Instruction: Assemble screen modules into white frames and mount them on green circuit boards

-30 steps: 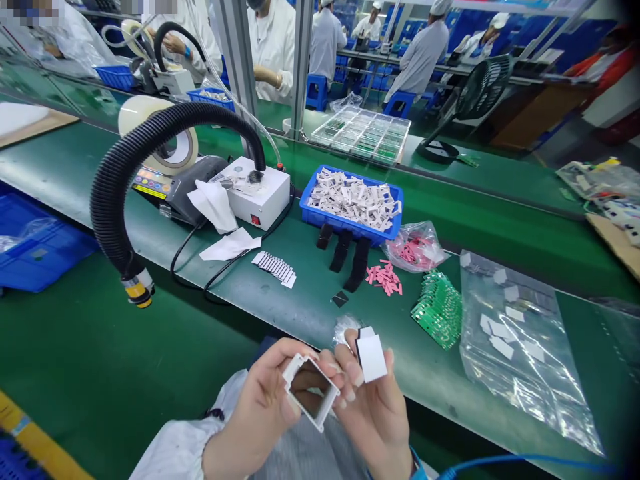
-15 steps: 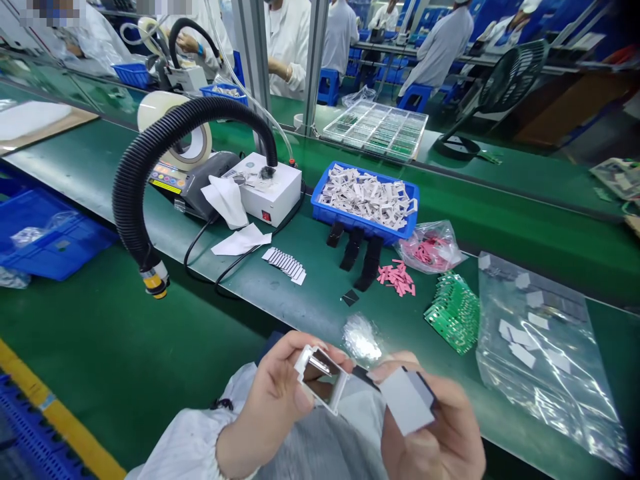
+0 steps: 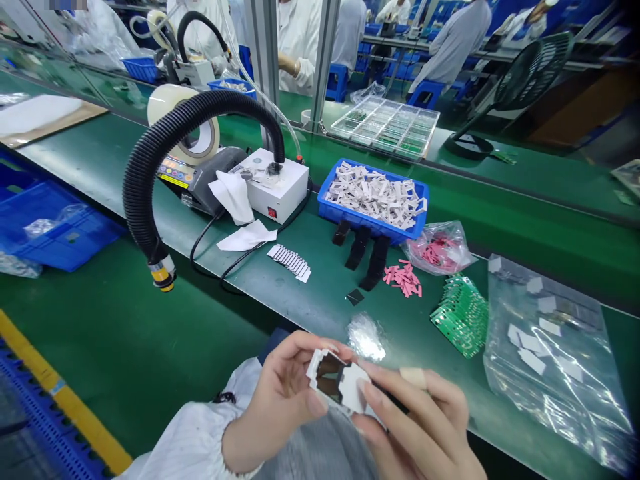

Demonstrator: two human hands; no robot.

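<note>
White plastic frame [image 3: 313, 368] with dark centre

White pad [image 3: 356, 390] now against the white plastic frame [image 3: 317, 381]

left hand [image 3: 285, 400]: holds white plastic frame [image 3: 325, 377] | right hand [image 3: 420, 433]: holds white rectangular piece [image 3: 357, 393] against frame | green workbench [image 3: 150, 320] below

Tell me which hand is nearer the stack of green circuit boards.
Right hand: it is below and left of the green circuit boards, not touching them. The left hand is farther off to their left, holding a white plastic frame.
</note>
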